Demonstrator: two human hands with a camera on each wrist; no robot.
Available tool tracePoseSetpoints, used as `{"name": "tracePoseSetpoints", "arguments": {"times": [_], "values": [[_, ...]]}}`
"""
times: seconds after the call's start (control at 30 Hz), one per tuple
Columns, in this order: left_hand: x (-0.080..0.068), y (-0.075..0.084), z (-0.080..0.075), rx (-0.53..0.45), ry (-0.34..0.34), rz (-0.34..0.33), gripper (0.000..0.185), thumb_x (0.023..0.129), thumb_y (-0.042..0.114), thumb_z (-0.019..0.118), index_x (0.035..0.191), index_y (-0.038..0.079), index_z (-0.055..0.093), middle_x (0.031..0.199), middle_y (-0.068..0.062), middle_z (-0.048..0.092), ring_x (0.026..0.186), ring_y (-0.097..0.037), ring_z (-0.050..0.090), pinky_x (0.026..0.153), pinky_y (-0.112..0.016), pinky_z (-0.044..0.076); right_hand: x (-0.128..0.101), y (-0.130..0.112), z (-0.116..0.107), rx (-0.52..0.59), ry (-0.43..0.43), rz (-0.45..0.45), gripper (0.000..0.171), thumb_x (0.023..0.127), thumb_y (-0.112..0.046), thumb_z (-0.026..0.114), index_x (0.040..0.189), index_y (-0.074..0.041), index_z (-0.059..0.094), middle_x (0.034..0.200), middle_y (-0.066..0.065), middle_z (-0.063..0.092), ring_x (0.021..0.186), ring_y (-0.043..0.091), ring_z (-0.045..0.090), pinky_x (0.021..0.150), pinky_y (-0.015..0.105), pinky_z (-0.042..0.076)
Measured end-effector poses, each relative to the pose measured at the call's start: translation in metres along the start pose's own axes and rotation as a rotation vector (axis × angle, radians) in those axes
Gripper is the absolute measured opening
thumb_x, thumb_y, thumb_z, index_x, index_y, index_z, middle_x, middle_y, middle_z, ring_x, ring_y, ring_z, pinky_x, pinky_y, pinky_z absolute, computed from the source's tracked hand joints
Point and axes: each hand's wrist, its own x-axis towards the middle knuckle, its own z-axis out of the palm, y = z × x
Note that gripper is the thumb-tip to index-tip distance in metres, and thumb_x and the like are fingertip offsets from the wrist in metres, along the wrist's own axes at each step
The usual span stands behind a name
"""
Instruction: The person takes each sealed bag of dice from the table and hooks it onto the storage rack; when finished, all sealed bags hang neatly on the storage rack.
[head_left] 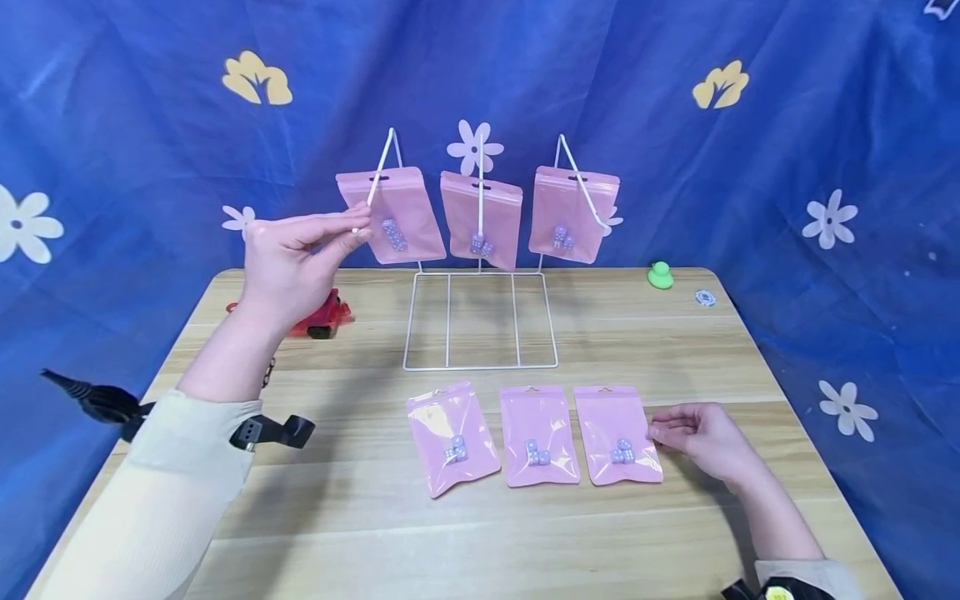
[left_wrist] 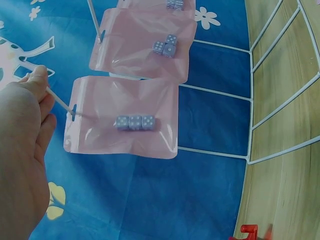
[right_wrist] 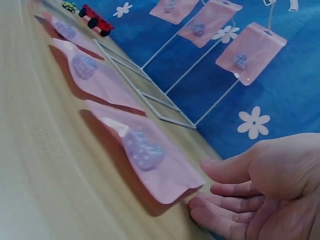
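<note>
Six pink bags show in the head view: three hang on the white wire rack (head_left: 480,333) and three lie flat on the tabletop (head_left: 360,533) in a row before it. The left hand (head_left: 288,262) is raised, and its fingertips pinch the end of the left peg (head_left: 378,175), just before the left hanging bag (head_left: 392,215). The right hand (head_left: 701,437) rests on the wood with relaxed, slightly bent fingers touching the right edge of the right flat bag (head_left: 618,433). A red toy (head_left: 326,317) lies behind the left hand, and a green knob (head_left: 660,275) stands near the far right corner.

In the left wrist view, the thumb and fingers of the left hand (left_wrist: 22,150) press the thin peg (left_wrist: 57,99) where it passes through the hole of the hanging bag (left_wrist: 122,117). Three small dice sit inside it. The bag can slide off the open peg end if the hand pulls it outward, and the light rack may tip.

In the right wrist view, the right hand (right_wrist: 260,190) lies half open, holding nothing, with its fingertips at the corner of the flat bag (right_wrist: 145,155). The smooth bag may slip away under a push. Free wood lies in front of the row, while the right tabletop edge is near this hand.
</note>
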Motion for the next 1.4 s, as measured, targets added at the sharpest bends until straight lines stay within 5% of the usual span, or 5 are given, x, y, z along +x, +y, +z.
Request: {"name": "tracePoseSetpoints", "arguments": {"times": [0.27,0.5,0.93,1.17,1.4], "values": [[0.0,-0.001,-0.001,-0.009,0.004,-0.01,0.026,0.082,-0.01,0.086,0.106,0.001,0.084,0.111,-0.007,0.079,0.105,0.0,0.073,0.089,-0.017,0.056,0.008,0.003,0.01,0.077,0.051,0.079,0.041,0.092,-0.007,0.084,0.118,0.02,0.068,0.101,0.022,0.077,0.086,0.021,0.076,0.074,0.034,0.065],[0.0,-0.002,-0.003,-0.002,-0.002,0.0,0.023,0.084,-0.008,0.085,0.106,0.001,0.084,0.111,-0.01,0.078,0.106,0.001,0.072,0.089,-0.017,0.056,0.013,0.0,0.016,0.053,0.06,0.075,0.043,0.085,-0.001,0.087,0.12,0.018,0.069,0.094,0.017,0.077,0.082,0.015,0.073,0.069,0.025,0.06],[-0.001,0.001,-0.002,-0.008,-0.013,-0.041,0.031,0.081,-0.012,0.086,0.107,0.004,0.084,0.112,-0.009,0.078,0.107,-0.003,0.073,0.091,-0.018,0.056,0.008,-0.007,0.007,0.168,0.03,-0.045,0.025,0.094,0.01,0.072,0.114,0.023,0.064,0.096,0.014,0.072,0.084,0.011,0.07,0.075,0.025,0.061],[0.0,0.0,-0.004,0.004,-0.029,0.008,0.027,0.082,-0.013,0.085,0.107,-0.001,0.083,0.111,-0.011,0.078,0.108,0.0,0.072,0.09,-0.017,0.056,0.006,-0.015,0.003,0.058,0.106,-0.194,0.011,0.096,0.009,0.071,0.105,0.015,0.071,0.092,0.018,0.072,0.079,0.012,0.067,0.068,0.025,0.059],[0.0,0.002,-0.004,0.017,-0.025,-0.034,0.03,0.082,-0.011,0.086,0.107,0.004,0.085,0.112,-0.007,0.078,0.108,0.001,0.071,0.09,-0.017,0.055,0.008,-0.026,0.001,0.008,0.2,-0.3,0.006,0.094,0.012,0.072,0.099,0.013,0.073,0.085,0.012,0.073,0.074,0.009,0.066,0.062,0.026,0.058]]}}
